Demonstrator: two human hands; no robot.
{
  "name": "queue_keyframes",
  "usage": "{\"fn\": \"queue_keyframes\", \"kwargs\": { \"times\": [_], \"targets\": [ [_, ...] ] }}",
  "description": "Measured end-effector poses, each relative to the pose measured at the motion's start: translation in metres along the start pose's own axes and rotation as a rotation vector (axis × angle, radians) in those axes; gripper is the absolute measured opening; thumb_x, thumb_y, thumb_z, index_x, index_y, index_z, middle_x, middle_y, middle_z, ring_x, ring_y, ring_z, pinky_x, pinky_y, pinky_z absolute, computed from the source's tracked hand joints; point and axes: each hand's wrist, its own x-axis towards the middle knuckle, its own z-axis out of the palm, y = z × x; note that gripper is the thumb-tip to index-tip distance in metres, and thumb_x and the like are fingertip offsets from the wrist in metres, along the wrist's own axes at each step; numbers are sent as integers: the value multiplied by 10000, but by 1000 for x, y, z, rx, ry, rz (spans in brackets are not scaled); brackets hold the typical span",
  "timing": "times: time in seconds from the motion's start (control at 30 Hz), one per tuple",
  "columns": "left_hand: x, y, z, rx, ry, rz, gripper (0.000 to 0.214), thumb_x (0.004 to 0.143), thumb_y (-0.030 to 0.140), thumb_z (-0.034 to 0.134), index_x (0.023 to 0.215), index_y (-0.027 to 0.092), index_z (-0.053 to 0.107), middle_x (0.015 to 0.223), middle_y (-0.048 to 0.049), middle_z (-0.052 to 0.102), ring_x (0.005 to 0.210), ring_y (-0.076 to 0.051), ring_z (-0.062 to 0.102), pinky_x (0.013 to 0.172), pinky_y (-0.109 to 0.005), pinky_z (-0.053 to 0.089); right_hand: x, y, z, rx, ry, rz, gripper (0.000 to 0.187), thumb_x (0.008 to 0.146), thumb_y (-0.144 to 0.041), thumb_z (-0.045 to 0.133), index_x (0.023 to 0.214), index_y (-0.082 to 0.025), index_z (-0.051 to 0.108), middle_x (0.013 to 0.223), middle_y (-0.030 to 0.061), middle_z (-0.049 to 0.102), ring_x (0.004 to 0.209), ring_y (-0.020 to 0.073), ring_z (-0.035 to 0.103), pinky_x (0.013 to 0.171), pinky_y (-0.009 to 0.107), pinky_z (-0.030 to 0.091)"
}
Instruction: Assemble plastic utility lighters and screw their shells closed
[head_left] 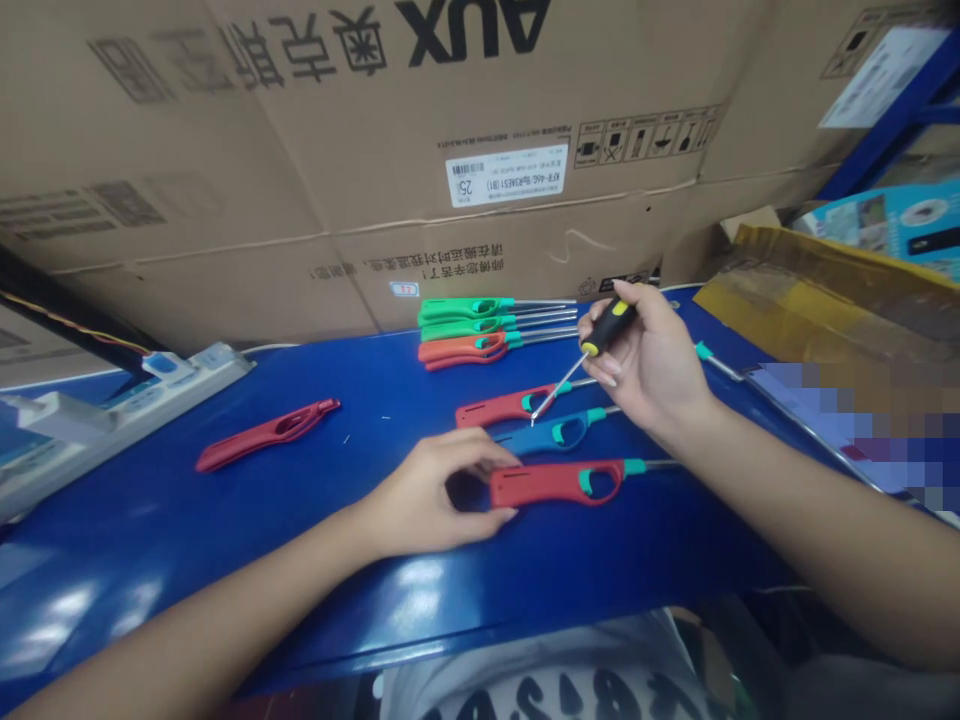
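My right hand (660,365) is wrapped around the black and yellow handle of a screwdriver (615,322). Its shaft slants down to the left, with the tip above a red gas lighter (491,409). The thumb and fingers of my left hand (435,490) pinch the butt end of the nearest red gas lighter (547,484), which has a teal trigger. Between these two lies a blue gas lighter (540,436), partly behind my left fingers. Farther back are green gas lighters (457,310) and an orange gas lighter (457,348). A separate red lighter casing (266,437) lies to the left.
A large cardboard box (360,220) stands along the back of the blue table (300,560). At the left edge lies a white power strip (180,385) with plugs. A taped carton (810,290) and a metal rod with a teal end (724,365) are on the right.
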Motion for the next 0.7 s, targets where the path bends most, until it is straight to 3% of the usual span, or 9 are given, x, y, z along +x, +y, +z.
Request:
{"fn": "queue_keyframes", "kwargs": {
  "times": [0.07,0.17,0.5,0.7],
  "targets": [
    [-3,3,7,192,-50,116,351,820,256,768,1164,207,723,1036,-86,718,894,-193,708,840,-334,614,-1,1,1,-4,-8,-9,360,891,-458,602,647,-203,532,619,-22,575,343,41,348,319,204,282],
    [-4,0,10,345,-19,169,371,875,264,727,1242,214,696,1028,-78,685,918,-190,688,853,-325,592,-2,3,1,6,-14,-1,366,886,-463,617,648,-199,528,616,-19,579,344,39,350,319,203,283],
    [8,-27,-3,509,153,71,344,907,306,710,1240,219,709,1038,-77,682,940,-216,675,855,-370,581,1,18,0,9,-18,42,318,813,-446,679,660,-193,561,608,-15,612,351,48,382,321,209,290],
    [9,-31,-7,468,140,116,354,912,318,708,1250,212,702,1135,-96,694,1038,-230,683,942,-390,570,2,23,0,-39,-41,-9,381,804,-507,715,660,-192,556,615,-9,625,350,54,415,332,215,321]
  ]
}}
